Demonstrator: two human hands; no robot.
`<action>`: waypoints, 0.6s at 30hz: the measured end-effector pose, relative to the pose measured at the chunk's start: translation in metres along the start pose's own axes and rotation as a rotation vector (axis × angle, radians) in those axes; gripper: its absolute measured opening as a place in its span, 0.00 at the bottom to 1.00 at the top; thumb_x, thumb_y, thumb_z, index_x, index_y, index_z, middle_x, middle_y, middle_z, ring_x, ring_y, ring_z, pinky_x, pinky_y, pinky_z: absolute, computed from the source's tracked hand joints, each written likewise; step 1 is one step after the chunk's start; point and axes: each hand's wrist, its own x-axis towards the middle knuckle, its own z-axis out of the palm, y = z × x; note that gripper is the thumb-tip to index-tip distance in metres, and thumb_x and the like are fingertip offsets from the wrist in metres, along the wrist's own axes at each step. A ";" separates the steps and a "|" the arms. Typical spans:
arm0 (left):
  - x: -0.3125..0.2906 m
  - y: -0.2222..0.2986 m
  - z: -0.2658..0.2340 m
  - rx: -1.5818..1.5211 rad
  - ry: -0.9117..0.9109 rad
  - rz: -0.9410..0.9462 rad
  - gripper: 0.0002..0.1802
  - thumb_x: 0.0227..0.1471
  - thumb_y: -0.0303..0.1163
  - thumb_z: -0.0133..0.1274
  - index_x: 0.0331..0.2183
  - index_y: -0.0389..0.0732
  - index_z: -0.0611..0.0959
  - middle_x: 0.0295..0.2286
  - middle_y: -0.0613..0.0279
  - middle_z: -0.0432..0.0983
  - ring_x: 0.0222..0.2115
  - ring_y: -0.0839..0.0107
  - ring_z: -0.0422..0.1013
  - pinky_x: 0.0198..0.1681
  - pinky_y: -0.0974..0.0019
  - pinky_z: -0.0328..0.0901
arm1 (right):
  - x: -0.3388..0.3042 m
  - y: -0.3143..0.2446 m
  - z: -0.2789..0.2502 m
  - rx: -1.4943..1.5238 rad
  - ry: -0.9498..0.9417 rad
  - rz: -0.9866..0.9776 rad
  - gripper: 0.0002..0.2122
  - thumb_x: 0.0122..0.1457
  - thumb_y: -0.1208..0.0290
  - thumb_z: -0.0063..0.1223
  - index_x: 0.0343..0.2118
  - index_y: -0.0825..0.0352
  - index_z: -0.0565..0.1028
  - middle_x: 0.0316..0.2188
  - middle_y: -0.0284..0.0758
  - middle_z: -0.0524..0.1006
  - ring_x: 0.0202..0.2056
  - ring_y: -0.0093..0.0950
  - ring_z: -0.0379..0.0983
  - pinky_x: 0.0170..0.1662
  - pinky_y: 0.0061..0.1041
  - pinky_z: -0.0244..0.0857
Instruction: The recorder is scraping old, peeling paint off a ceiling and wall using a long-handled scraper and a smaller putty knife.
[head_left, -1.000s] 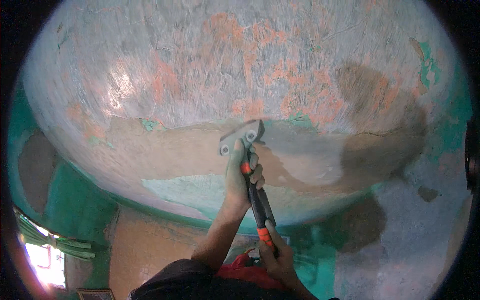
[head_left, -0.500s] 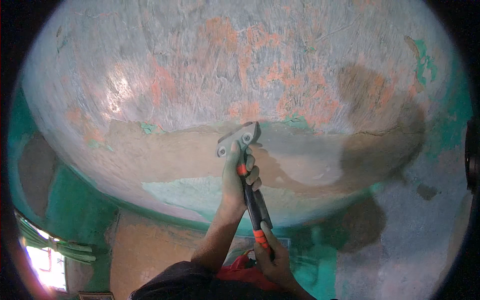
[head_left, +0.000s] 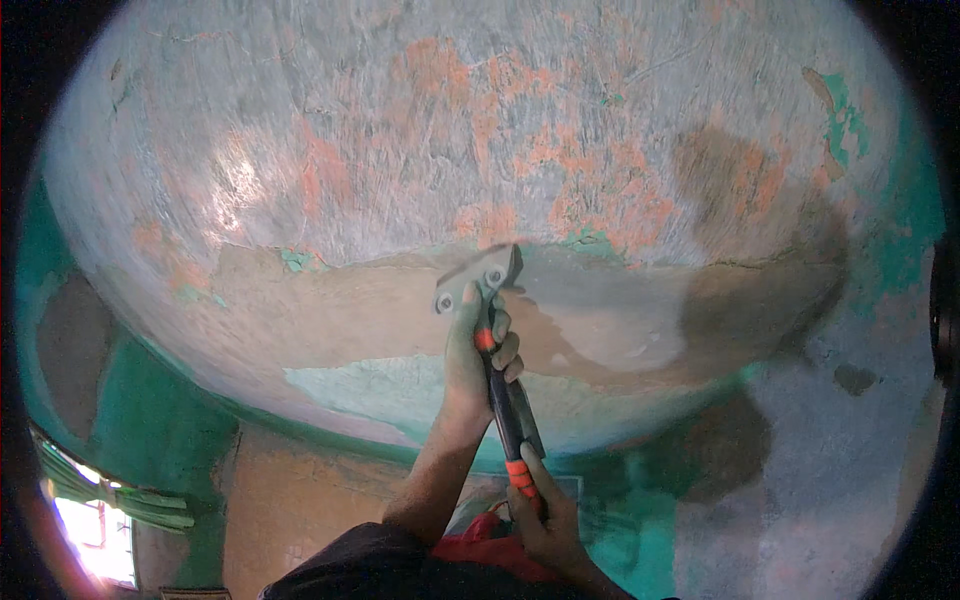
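Both my hands grip a long-handled paint scraper (head_left: 508, 402) with a wide grey head and a black handle banded in orange. My left hand (head_left: 478, 345) is wrapped round the upper handle, its thumb lying along the back of the head. Lower down, my right hand (head_left: 545, 510) closes round the handle's end by the orange band. The scraper's head meets, or lies very close to, the wall surface (head_left: 350, 300) at the lower edge of the patchy grey and orange paint. Its blade edge is mostly hidden from view.
Chipped green paint remnants (head_left: 590, 240) and a long crack (head_left: 770, 258) run along the wall. A bright window (head_left: 98, 530) with a tied green curtain (head_left: 150, 507) stands at lower left. My shadow (head_left: 760, 230) falls on the right. Something red (head_left: 480, 540) shows beneath my arms.
Hands and scraper keep almost the same place against the wall. The view has shifted very slightly.
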 end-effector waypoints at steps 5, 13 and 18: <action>-0.001 0.002 0.001 0.021 -0.033 0.041 0.19 0.61 0.53 0.41 0.31 0.48 0.69 0.19 0.74 0.61 0.11 0.83 0.55 0.12 0.77 0.53 | -0.002 0.002 -0.001 0.078 -0.048 0.119 0.25 0.62 0.72 0.48 0.62 0.66 0.59 0.30 0.41 0.75 0.28 0.23 0.70 0.32 0.24 0.64; -0.008 -0.006 -0.001 0.072 0.014 0.016 0.18 0.61 0.53 0.42 0.31 0.49 0.70 0.18 0.75 0.61 0.11 0.83 0.55 0.13 0.77 0.51 | -0.012 0.012 0.002 0.155 -0.048 0.182 0.25 0.62 0.75 0.47 0.62 0.66 0.58 0.35 0.43 0.75 0.29 0.24 0.70 0.32 0.25 0.65; -0.005 -0.007 0.004 0.085 -0.005 0.012 0.18 0.61 0.52 0.42 0.32 0.48 0.70 0.19 0.75 0.61 0.12 0.83 0.55 0.13 0.77 0.50 | -0.017 0.026 0.005 0.243 -0.026 0.143 0.26 0.64 0.76 0.42 0.65 0.64 0.53 0.20 0.27 0.66 0.19 0.14 0.59 0.22 0.16 0.56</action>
